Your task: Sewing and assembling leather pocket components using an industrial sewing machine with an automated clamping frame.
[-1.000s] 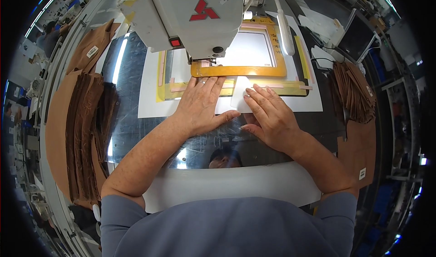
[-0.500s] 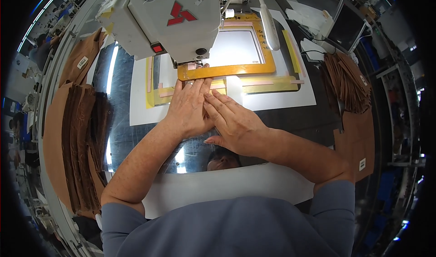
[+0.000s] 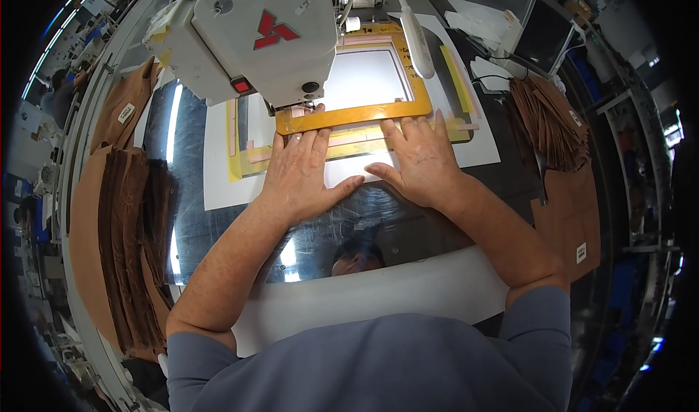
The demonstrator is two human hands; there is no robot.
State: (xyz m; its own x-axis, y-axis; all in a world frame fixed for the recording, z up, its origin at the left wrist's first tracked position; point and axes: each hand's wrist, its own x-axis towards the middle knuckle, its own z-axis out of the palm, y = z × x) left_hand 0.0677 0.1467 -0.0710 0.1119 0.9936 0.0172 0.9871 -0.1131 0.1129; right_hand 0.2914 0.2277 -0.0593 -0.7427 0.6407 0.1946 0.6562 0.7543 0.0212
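Yellow frame (image 3: 357, 116) is already sitting partly under the sewing machine head (image 3: 258, 59); my left hand (image 3: 295, 175) and right hand (image 3: 424, 159) are lying flat, fingers spread, at its near bar; what is remaining, I cannot tell

Left-of-pair head fisheye: looks down, forward, from above shirt (image 3: 364, 368); left hand (image 3: 295, 175), right hand (image 3: 422, 161) close, mid-view.

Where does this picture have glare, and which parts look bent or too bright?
Head view: bright streaks glare on the shiny metal table, left of the left hand; head view: the white area inside the yellow frame looks washed out; head view: surroundings curve toward the black rim.
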